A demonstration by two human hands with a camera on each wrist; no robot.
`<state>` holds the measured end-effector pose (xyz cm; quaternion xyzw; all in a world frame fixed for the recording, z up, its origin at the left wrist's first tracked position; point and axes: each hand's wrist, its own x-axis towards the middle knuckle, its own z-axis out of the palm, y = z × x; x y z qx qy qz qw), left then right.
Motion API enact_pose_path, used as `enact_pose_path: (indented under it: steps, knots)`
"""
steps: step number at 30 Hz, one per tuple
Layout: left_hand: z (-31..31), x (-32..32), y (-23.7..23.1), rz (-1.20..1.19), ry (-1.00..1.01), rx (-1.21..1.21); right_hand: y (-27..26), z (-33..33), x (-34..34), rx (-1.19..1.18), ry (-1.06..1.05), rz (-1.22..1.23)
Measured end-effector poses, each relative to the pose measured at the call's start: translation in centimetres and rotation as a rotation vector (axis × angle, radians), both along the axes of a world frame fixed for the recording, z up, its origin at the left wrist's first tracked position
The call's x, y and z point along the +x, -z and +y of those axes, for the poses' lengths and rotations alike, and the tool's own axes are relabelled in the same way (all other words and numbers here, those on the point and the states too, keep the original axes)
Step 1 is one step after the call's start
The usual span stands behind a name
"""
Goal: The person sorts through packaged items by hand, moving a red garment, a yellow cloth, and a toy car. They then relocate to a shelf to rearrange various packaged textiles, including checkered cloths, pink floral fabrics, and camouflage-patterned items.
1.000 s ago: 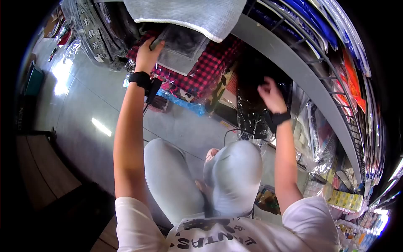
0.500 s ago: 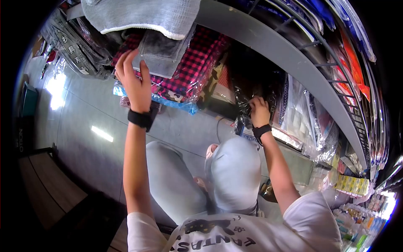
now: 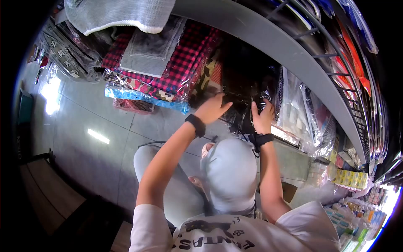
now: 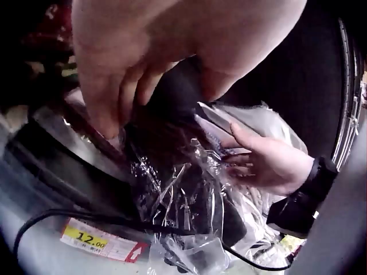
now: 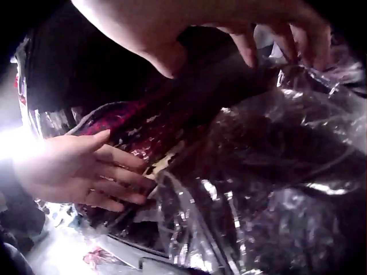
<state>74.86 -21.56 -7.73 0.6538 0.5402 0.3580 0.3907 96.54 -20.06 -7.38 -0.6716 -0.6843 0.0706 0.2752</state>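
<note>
A dark package in clear crinkled plastic (image 3: 241,98) lies on the lower shelf between the two hands. The left hand (image 3: 211,108) is at its left side, fingers extended; the left wrist view shows those fingers pointing down beside the wrap (image 4: 172,189). At the package's right side is the right hand (image 3: 263,117), thumb apart from relaxed fingers. In the right wrist view the right fingers reach over the wrap (image 5: 275,137), and the left hand (image 5: 86,172) is spread near camouflage cloth (image 5: 166,160). Whether either hand touches the package is unclear.
Left of the package, folded red-and-black checked cloth (image 3: 191,50) and grey towels (image 3: 145,54) are stacked. A grey shelf edge (image 3: 268,42) curves overhead. Clear-bagged goods (image 3: 300,113) stand at right. A black cable (image 4: 114,217) crosses a price label (image 4: 86,239).
The left hand has moved right and down, from the grey towels to the dark package. The right hand has come down from the dark recess to the package's right side.
</note>
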Motion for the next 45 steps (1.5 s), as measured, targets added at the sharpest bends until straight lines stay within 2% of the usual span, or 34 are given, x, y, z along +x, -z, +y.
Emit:
enact_pose_path:
  steps: [3,4,6,7,8,11,12,15,19,20,21,24,27,28,29,31,32,34,35,37,41,42,43,45]
  knots:
    - [1.5,1.8,0.2,-0.06,-0.104,0.108,0.8,0.4,0.8,-0.038,0.062,0.065]
    - [2.1,2.4,0.9,-0.08,-0.153,0.159,-0.4,0.5,0.3,-0.087,0.093,0.026]
    - [4.9,4.0,7.6,0.168,-0.152,0.09,0.1,1.7,0.8,-0.128,0.096,0.103]
    - [5.1,4.2,7.3,0.16,-0.156,0.043,0.4,2.3,0.9,-0.147,0.093,0.141]
    - [5.3,4.4,7.0,0.151,-0.161,-0.003,1.0,2.7,0.5,-0.018,0.12,-0.019]
    - [4.6,4.9,4.7,0.073,-0.227,-0.077,0.2,4.7,1.2,-0.38,0.026,0.157]
    - [4.1,4.6,4.0,-0.024,-0.193,-0.097,0.2,4.9,1.2,-0.458,0.01,0.293]
    - [3.2,4.6,4.5,0.029,-0.133,-0.063,0.2,4.2,1.3,-0.359,-0.034,0.27]
    - [2.2,3.0,2.3,-0.389,0.13,-0.218,-0.1,3.0,1.0,-0.318,-0.177,0.654]
    - [2.1,2.6,2.3,-0.398,0.161,-0.171,-0.4,2.9,0.9,-0.303,-0.194,0.621]
    - [1.9,2.4,2.3,-0.477,0.169,-0.157,-0.9,2.2,1.1,-0.322,-0.165,0.826]
    - [1.0,1.0,-0.5,-0.725,0.218,-0.157,-1.8,1.0,1.7,-0.281,-0.117,1.129]
    - [0.8,0.2,-4.0,-0.83,0.347,-0.13,-3.3,0.5,0.9,-0.184,-0.154,1.224]
    - [1.0,-0.2,-5.2,-0.747,0.379,-0.036,-3.2,0.7,1.2,-0.153,-0.069,1.202]
    - [1.3,-0.4,-5.7,-0.71,0.353,0.066,-4.8,0.8,0.2,-0.141,-0.215,1.295]
    - [2.2,-1.4,-7.4,-0.558,0.27,0.394,-7.7,1.7,-1.8,-0.105,-0.33,1.353]
    - [2.3,-2.3,-8.9,-0.551,0.238,0.43,-8.5,2.4,-2.6,-0.084,-0.407,1.365]
    - [2.7,-4.5,-11.5,-0.522,0.165,0.428,-10.7,4.0,-4.8,-0.125,-0.524,1.392]
    - [2.9,-5.7,-12.8,-0.495,0.127,0.419,-10.1,5.5,-5.0,-0.066,-0.614,1.287]
    - [3.3,-7.9,-14.3,-0.602,0.017,0.342,-10.7,7.3,-7.9,-0.045,-0.603,1.333]
    - [3.3,-13.5,-15.5,-0.376,-0.09,0.399,-8.9,9.9,-12.5,-0.08,-0.701,1.143]
    - [3.0,-14.3,-15.2,-0.392,-0.15,0.386,-8.6,9.8,-13.2,-0.126,-0.736,1.166]
    - [2.6,-14.9,-14.8,-0.409,-0.206,0.369,-9.3,9.6,-13.9,-0.378,-0.739,1.406]
    - [2.5,-15.7,-14.7,-0.391,-0.298,0.293,-8.5,10.1,-14.5,-0.617,-0.677,1.446]
